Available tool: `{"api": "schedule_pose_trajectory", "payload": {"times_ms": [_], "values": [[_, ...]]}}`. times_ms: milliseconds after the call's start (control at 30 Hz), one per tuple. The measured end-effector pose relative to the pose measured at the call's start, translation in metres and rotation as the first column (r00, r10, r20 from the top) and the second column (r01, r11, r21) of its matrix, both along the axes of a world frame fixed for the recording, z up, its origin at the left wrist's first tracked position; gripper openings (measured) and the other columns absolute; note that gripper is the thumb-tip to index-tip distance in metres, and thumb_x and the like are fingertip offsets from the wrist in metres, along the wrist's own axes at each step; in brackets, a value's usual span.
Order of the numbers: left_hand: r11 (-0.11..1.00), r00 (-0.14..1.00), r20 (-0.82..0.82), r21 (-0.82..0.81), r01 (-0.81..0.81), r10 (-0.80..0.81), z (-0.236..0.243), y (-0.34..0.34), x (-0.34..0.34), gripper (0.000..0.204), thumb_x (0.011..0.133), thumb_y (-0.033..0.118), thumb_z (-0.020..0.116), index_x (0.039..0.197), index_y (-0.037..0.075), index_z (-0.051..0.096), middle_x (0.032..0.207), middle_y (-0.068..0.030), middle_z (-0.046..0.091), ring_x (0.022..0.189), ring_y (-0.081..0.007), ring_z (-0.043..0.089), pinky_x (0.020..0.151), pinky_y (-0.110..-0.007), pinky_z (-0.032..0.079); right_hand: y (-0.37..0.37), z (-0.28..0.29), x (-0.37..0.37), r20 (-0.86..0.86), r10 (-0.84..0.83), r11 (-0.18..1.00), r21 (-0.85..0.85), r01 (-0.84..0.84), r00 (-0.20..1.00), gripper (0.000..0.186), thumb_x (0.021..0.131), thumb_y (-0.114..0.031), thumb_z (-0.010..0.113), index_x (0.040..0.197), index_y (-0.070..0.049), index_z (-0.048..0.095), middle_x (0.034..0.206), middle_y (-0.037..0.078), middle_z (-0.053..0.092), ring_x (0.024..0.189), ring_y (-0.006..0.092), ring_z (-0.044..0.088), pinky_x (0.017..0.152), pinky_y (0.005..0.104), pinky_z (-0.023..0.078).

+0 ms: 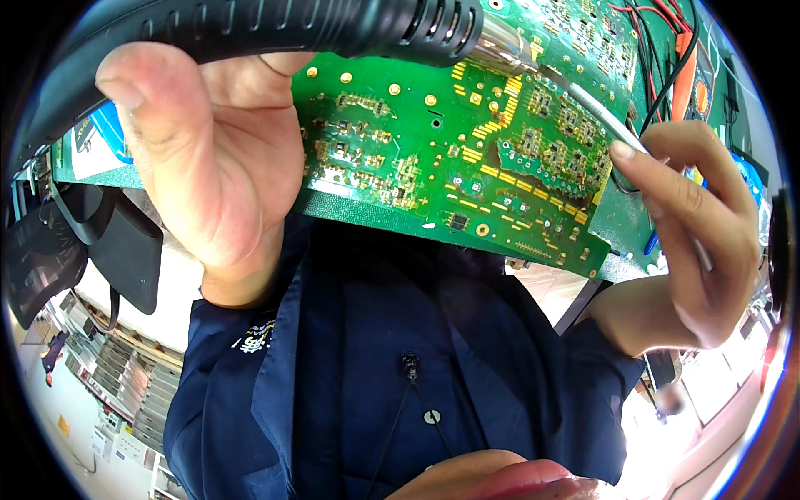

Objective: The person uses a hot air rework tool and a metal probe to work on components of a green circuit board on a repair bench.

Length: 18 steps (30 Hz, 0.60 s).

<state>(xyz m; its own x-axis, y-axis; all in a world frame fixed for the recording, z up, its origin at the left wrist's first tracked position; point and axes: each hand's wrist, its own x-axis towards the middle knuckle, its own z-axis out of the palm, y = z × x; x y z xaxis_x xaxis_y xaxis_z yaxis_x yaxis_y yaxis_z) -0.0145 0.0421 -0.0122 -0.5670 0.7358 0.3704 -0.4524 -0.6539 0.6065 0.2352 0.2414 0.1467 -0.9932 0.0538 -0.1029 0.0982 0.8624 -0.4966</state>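
- Your left hand (208, 158) is wrapped around the black handle of a hot-air tool (250, 29), thumb free at the front; the handle runs across the top of the view, and its metal nozzle (504, 46) points right and down at the board.
- Your right hand (683, 217) pinches a pair of slim metal tweezers (600, 112) between thumb and fingers. Their long axis slants up and left from the hand, with the tips lying just beside the nozzle mouth.
- The green circuit board (433, 158) lies between the two hands, past your chest. The nozzle and tweezer tips meet over its upper right part, nearer your right hand.
- The board rests on a green bench mat (621, 221), its near edge toward you.
- Red and black leads (658, 50) trail off at the far right.
- A dark blue work coat (400, 375) fills the lower view. Metal shelving (125, 375) stands low on the left.
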Motion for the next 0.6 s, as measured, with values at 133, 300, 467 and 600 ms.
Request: {"api": "schedule_pose_trajectory", "payload": {"times_ms": [133,300,467,600], "values": [[0.999,0.999,-0.019,-0.001,0.043,-0.043,-0.002,-0.001,-0.005,0.057,0.11,0.046,0.044,0.14,-0.001,0.053,0.127,-0.0173,0.07,0.107,-0.0376,0.073,0.099,-0.048,0.058,0.029,-0.01,0.006,-0.015,-0.043,0.982,-0.182,0.04,0.999,0.039,0.084,-0.003,0.059,0.119,0.01,0.069,0.098,0.02,0.063,0.086,0.0233,0.06,0.074,0.0307,0.043],[0.999,0.999,-0.033,-0.006,0.041,-0.041,-0.004,-0.001,-0.006,0.062,0.109,0.05,0.042,0.144,0.0,0.05,0.133,-0.0171,0.067,0.112,-0.0377,0.071,0.101,-0.05,0.057,0.049,-0.023,0.03,-0.112,-0.299,0.933,-0.24,0.266,0.948,0.04,0.095,-0.013,0.056,0.125,0.012,0.065,0.101,0.018,0.066,0.092,0.0203,0.063,0.083,0.0311,0.047],[0.998,0.998,-0.03,0.033,0.05,-0.049,0.009,-0.001,-0.001,0.067,0.104,0.052,0.051,0.15,0.004,0.042,0.148,-0.0205,0.053,0.136,-0.0456,0.05,0.108,-0.054,0.053,0.065,-0.032,0.039,-0.055,-0.303,0.932,-0.227,0.283,0.951,0.036,0.097,-0.011,0.055,0.125,0.012,0.062,0.102,0.015,0.067,0.092,0.0168,0.064,0.084,0.0291,0.049],[1.0,0.995,-0.101,-0.002,-0.015,0.014,0.01,-0.006,-0.012,0.069,0.104,0.052,0.051,0.152,0.004,0.04,0.151,-0.0217,0.05,0.141,-0.0484,0.046,0.11,-0.056,0.051,0.073,-0.042,0.037,-0.064,-0.365,0.853,-0.424,0.305,0.929,0.031,0.101,-0.011,0.053,0.122,0.011,0.061,0.09,0.01,0.062,0.083,0.0134,0.059,0.075,0.0245,0.044]]}}
